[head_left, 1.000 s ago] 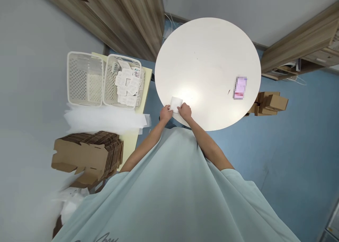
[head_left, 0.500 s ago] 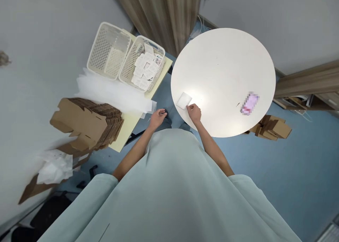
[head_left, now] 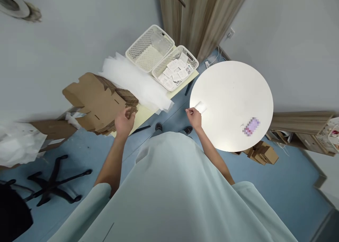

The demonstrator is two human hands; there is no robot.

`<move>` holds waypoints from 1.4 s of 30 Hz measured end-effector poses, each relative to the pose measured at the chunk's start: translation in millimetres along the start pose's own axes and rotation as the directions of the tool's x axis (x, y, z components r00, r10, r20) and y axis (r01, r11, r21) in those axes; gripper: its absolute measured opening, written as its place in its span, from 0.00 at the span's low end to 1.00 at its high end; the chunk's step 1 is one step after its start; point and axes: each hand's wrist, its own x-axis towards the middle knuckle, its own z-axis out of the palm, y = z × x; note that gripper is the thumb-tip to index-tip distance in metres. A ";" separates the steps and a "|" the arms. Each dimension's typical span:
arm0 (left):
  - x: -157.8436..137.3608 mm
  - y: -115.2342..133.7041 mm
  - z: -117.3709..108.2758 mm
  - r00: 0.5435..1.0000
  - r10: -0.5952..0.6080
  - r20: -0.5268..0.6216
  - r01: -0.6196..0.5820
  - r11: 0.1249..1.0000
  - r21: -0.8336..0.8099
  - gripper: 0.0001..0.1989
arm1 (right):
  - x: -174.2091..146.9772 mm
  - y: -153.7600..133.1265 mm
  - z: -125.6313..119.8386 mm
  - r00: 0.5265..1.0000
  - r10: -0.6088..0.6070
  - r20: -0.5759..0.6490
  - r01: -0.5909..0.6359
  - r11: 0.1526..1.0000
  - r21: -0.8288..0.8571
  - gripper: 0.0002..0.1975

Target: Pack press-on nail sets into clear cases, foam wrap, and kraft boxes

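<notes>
Left hand [head_left: 124, 122], fingers curled loosely, resting on the near edge of the stack of flattened brown cardboard boxes [head_left: 99, 102] with no firm grip yet; best to pinch just the top blank and peel it off cleanly. Stack lying flat just beyond that hand, long axis probably running up-left away from it. Right hand [head_left: 194, 115], fingertips pinched, touching the small white square packet [head_left: 200, 107] at the round white table's [head_left: 233, 104] near rim.
</notes>
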 end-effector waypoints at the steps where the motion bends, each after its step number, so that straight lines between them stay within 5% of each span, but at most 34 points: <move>1: 7.5 -13.5 -13.1 0.999 0.021 -0.027 -0.020 0.999 0.043 0.21 | -4.2 -11.7 6.5 1.000 -0.028 0.004 0.028 1.000 0.000 0.13; 6: 43.2 -77.0 -53.6 0.994 0.055 0.091 -0.073 0.974 0.213 0.25 | -29.5 -71.1 48.1 0.984 -0.146 0.099 0.149 0.988 -0.028 0.13; 9: 55.8 -106.4 -59.5 0.969 0.068 0.239 -0.128 0.961 0.247 0.26 | -45.2 -102.6 77.7 0.962 -0.206 0.179 0.221 0.973 -0.070 0.11; 14: 63.3 -133.1 -63.5 0.944 0.175 0.279 -0.237 0.949 0.206 0.22 | -66.5 -141.1 124.0 0.926 -0.236 0.293 0.295 0.939 -0.175 0.10; 20: 71.5 -133.5 -73.1 0.931 0.184 0.316 -0.258 0.943 0.211 0.23 | -83.1 -182.8 169.2 0.860 -0.221 0.460 0.404 0.844 -0.352 0.20; 26: 75.4 -128.1 -66.2 0.945 0.168 0.279 -0.253 0.918 0.306 0.24 | -78.3 -219.6 228.7 0.738 -0.146 0.658 0.587 0.621 -0.520 0.33; 30: 74.0 -134.9 -62.3 0.925 0.210 0.317 -0.302 0.913 0.275 0.22 | -68.1 -221.6 260.1 0.722 -0.027 0.691 0.594 0.536 -0.600 0.32; 37: 64.7 -134.2 -75.2 0.919 0.275 0.282 -0.328 0.931 0.160 0.22 | -57.5 -213.9 274.1 0.733 0.067 0.677 0.508 0.608 -0.610 0.26; 42: 57.1 -116.7 -117.6 0.935 0.343 0.091 -0.349 0.935 0.059 0.22 | -56.4 -215.6 276.2 0.748 0.044 0.662 0.484 0.646 -0.590 0.28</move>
